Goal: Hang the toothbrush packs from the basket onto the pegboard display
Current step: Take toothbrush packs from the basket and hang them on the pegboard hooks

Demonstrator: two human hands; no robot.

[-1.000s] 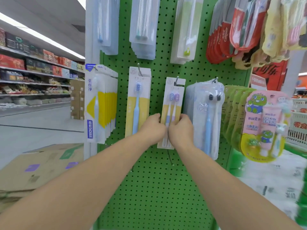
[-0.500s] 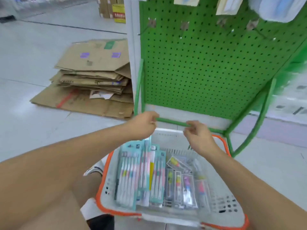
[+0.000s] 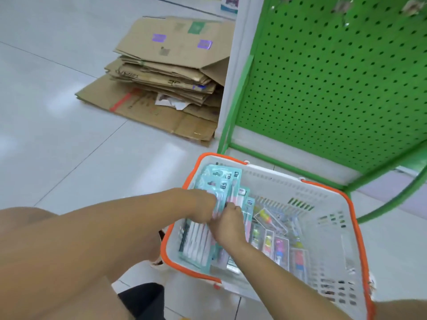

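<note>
Fingers of both the left hand (image 3: 204,210) and right hand (image 3: 227,224) curled onto teal toothbrush packs (image 3: 211,199) at the white basket's (image 3: 323,204) nine-o'clock side.

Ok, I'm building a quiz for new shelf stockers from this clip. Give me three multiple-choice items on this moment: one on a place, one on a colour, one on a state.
1. Where does the stack of flattened cardboard lie?
A. inside the basket
B. on the floor left of the pegboard display
C. hung on the pegboard

2. What colour is the rim of the white basket?
A. orange
B. blue
C. black

3. What are the hands doing?
A. both hang idle over the floor
B. both hook a pack onto a peg
C. both are down in the basket on the teal toothbrush packs

Answers: 1 B, the cardboard sits on the tiles beside the green pegboard display. 2 A, an orange band runs round the basket's top. 3 C, the left hand and right hand meet on the teal toothbrush packs at the basket's left side.
</note>
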